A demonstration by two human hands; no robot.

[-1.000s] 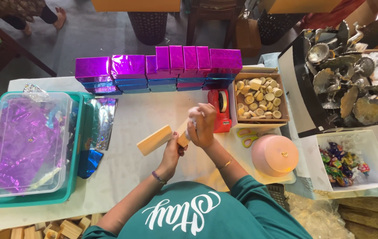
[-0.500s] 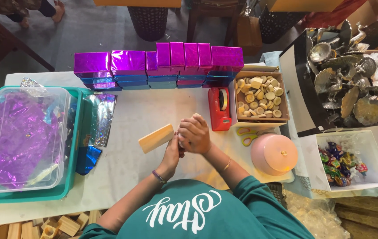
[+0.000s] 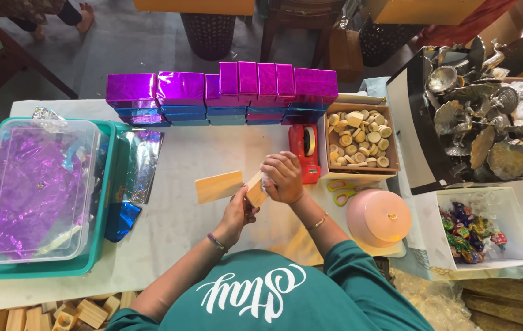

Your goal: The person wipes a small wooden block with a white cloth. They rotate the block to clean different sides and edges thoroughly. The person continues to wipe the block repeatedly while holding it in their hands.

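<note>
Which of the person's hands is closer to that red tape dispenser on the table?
Right. The right hand is just beside the red tape dispenser, at its lower left. The left hand sits farther down and left, holding a wooden block.

A cloth-covered table (image 3: 212, 159) stands on grey floor (image 3: 127, 43), dark chair (image 3: 292, 24) beyond.

Both arms reaching forward from body, elbows bent, hands meeting in middle. Left hand (image 3: 237, 211) sitting lower, palm turning up, fingers curling and gripping. Thin band showing on left wrist. Right hand (image 3: 282, 178) sitting higher, back of hand facing up, fingers bending down and closing, knuckles showing. Thin bangle showing on right wrist. Two hands pressing close together, touching. Green sleeves covering upper arms, forearms bare.
</note>
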